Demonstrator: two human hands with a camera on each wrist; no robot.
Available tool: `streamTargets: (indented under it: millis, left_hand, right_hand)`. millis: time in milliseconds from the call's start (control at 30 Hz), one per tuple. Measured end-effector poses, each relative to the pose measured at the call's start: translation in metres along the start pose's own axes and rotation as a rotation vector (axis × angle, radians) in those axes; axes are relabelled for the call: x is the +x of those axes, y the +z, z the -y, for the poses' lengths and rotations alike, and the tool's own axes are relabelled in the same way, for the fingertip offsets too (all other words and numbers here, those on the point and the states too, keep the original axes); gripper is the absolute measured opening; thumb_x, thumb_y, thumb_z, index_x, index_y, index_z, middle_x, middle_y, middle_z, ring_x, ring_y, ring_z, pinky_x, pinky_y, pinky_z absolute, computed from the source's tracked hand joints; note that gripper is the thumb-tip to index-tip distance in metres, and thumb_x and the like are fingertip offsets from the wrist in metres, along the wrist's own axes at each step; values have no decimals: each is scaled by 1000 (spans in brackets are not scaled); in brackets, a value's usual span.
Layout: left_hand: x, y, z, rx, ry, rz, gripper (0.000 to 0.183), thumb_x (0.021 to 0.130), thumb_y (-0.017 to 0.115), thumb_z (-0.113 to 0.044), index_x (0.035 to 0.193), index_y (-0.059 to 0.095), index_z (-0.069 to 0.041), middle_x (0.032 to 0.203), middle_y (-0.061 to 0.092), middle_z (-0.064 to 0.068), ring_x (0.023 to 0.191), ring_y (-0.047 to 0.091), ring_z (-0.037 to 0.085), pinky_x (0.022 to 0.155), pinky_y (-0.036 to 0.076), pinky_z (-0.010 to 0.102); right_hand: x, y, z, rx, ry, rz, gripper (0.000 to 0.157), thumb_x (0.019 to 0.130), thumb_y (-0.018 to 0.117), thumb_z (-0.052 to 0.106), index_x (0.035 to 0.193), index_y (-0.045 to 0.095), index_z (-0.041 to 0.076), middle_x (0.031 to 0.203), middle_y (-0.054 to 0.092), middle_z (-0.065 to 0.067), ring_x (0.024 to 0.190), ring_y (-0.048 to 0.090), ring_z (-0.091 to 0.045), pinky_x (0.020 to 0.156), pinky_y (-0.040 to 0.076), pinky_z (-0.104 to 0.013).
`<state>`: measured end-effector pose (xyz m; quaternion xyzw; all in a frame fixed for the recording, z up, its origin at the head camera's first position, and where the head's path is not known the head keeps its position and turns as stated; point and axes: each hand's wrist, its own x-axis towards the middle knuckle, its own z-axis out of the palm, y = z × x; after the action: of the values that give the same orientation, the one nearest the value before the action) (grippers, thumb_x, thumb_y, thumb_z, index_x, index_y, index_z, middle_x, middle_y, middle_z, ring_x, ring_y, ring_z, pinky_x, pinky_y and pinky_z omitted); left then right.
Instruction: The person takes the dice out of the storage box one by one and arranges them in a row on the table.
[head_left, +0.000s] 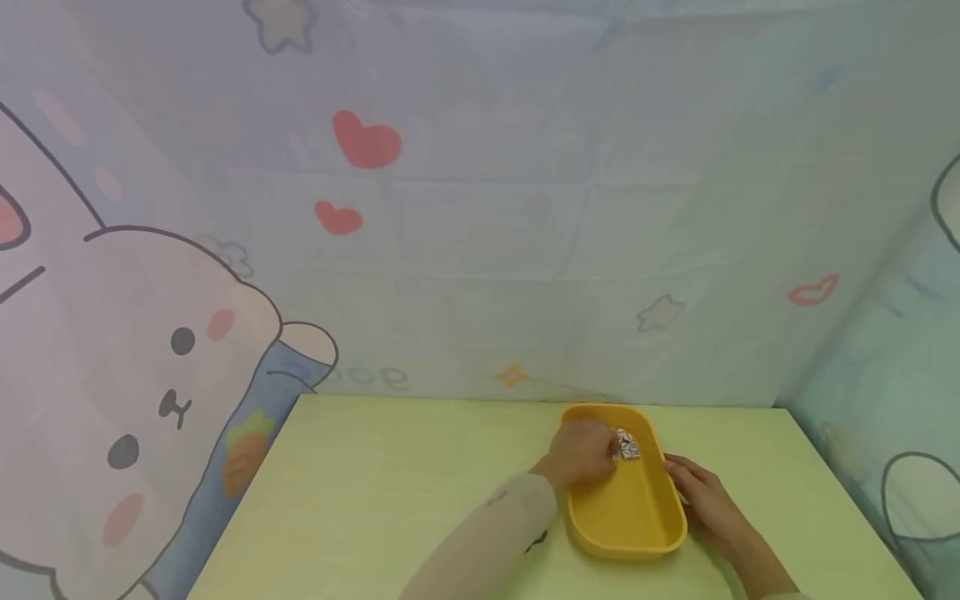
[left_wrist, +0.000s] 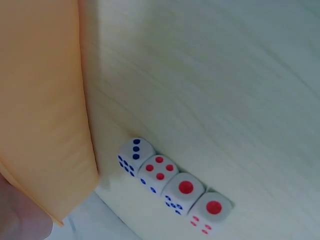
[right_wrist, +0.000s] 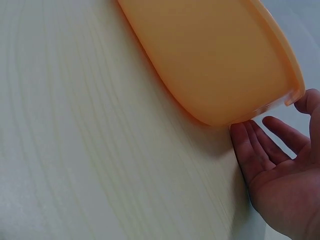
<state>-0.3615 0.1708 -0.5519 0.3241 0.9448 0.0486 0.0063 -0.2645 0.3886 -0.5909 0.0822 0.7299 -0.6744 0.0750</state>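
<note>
A yellow tray [head_left: 630, 508] with rounded corners stands on the table. My left hand [head_left: 581, 450] reaches over its left wall, fingers curled at a small white die beside other white dice [head_left: 628, 446] near the tray's far end; its fingertips are hidden. In the left wrist view, several white dice [left_wrist: 172, 177] with red and blue pips form a row on the table beside the tray's outer wall [left_wrist: 42, 95]. At the tray's right side my right hand [head_left: 701, 496] holds the wall. The right wrist view shows its thumb [right_wrist: 305, 101] at the rim and fingertips low against the outside.
The pale yellow-green table [head_left: 375, 475] extends left and right of the tray. Behind it hangs a cloth backdrop [head_left: 480, 275] printed with hearts, stars and a large rabbit. The tray's far end lies close to the table's back edge.
</note>
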Motion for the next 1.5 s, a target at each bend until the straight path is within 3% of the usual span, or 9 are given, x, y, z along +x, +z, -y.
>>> streamTargets:
  millis: [133, 333, 567, 667, 900, 1133, 1300, 1500]
  left_hand:
    - [-1, 0, 1, -7, 10, -6, 3, 96, 75, -33, 95, 75, -35, 87, 64, -23, 77, 57, -2, 67, 49, 21]
    - [-3, 3, 3, 25, 14, -5, 15, 96, 76, -35, 83, 68, -34, 76, 58, -21, 69, 53, 0, 59, 44, 22]
    - [-6, 6, 5, 3, 23, 4, 10, 97, 76, -37, 87, 72, -35, 80, 61, -22, 70, 54, -1, 58, 45, 22]
    - [-9, -1, 7, -62, 35, -10, 1, 97, 74, -32, 96, 75, -32, 87, 66, -22, 77, 58, -2, 64, 48, 21]
    - [-16, -29, 19, -139, 133, -12, 9, 101, 73, -31, 108, 74, -25, 98, 68, -18, 89, 61, -2, 79, 50, 16]
    - [-42, -58, 36, -243, 218, -45, 10, 100, 75, -29, 105, 71, -21, 100, 69, -13, 91, 62, -1, 82, 50, 15]
    - [-69, -62, 53, -358, 235, -58, 6, 100, 76, -26, 101, 74, -20, 97, 71, -12, 90, 64, 0, 83, 51, 15]
    - [-94, -59, 81, -412, 213, -55, 4, 99, 77, -22, 98, 76, -19, 92, 71, -13, 87, 65, 2, 81, 52, 16]
  right_hand:
    - [0, -1, 1, -16, 0, 13, 72, 112, 51, 47, 161, 35, -4, 162, 42, -23, 123, 59, -5, 104, 54, -34]
    - [1, 2, 0, -3, 1, 6, 72, 112, 51, 45, 160, 35, -6, 159, 45, -23, 119, 60, -5, 101, 56, -34]
    - [1, 4, -2, 49, -16, 30, 70, 113, 50, 41, 160, 33, -7, 155, 48, -22, 117, 62, -7, 99, 57, -35]
    - [1, 4, -2, 47, -25, 31, 70, 113, 51, 42, 159, 34, -7, 157, 46, -23, 118, 62, -6, 100, 56, -35]
    - [2, 2, -3, 30, -4, 14, 70, 113, 51, 43, 160, 34, -6, 160, 43, -24, 119, 61, -5, 100, 56, -35]
    - [2, -2, -5, 6, -5, 10, 71, 112, 51, 45, 160, 35, -6, 159, 45, -23, 117, 62, -5, 100, 56, -33]
    - [0, -1, -5, 12, 3, 6, 71, 112, 51, 45, 160, 34, -6, 159, 46, -23, 116, 62, -4, 100, 56, -33]
    - [1, 0, -2, 9, -3, -3, 71, 112, 51, 44, 160, 36, -5, 155, 50, -21, 116, 63, -6, 98, 57, -32]
